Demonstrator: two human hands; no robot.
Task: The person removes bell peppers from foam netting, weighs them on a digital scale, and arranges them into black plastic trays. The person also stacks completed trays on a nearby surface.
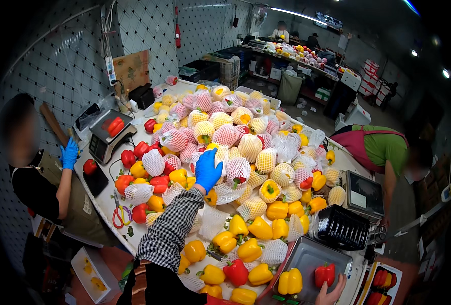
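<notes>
My left hand, in a blue glove and checkered sleeve, reaches onto a big heap of bell peppers in foam nets. Its fingers rest against a netted yellow pepper; whether they grip it is hidden. At the lower right my bare right hand has its fingers apart, just beside a red bell pepper. That pepper lies on the metal tray of a scale, with a yellow bell pepper to its left. Loose yellow peppers and another red one lie before me.
Scissors lie at the table's left edge, near a second scale. Black plastic trays are stacked right, beside another scale. A gloved co-worker stands left; another bends over at right.
</notes>
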